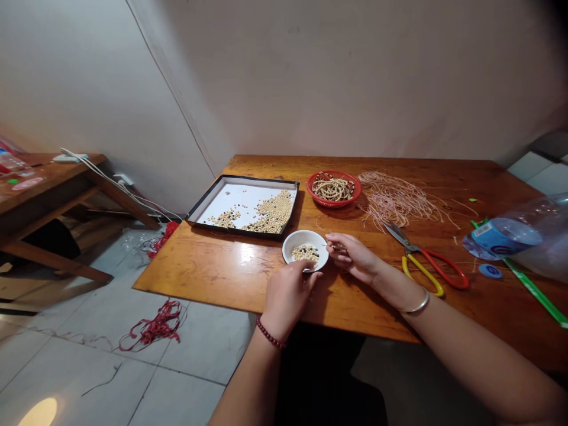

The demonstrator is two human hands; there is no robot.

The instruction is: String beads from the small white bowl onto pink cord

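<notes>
A small white bowl point(293, 241) of pale and dark beads stands near the front of the wooden table point(213, 266). My left hand point(287, 293) rests at the bowl's near rim, fingers curled and pinched on its edge. My right hand point(354, 255) is just right of the bowl, fingers pinched on a thin needle or thread end that points at the beads; what it grips is too small to name.
A black tray point(199, 204) with loose beads lies behind the bowl. A red basket point(333, 202) holds beaded strings. Pink threads point(394, 198), yellow-and-red scissors point(426, 263), a blue cap point(490, 271) and a plastic bottle point(515, 234) lie to the right. Red cords point(153, 325) lie on the floor.
</notes>
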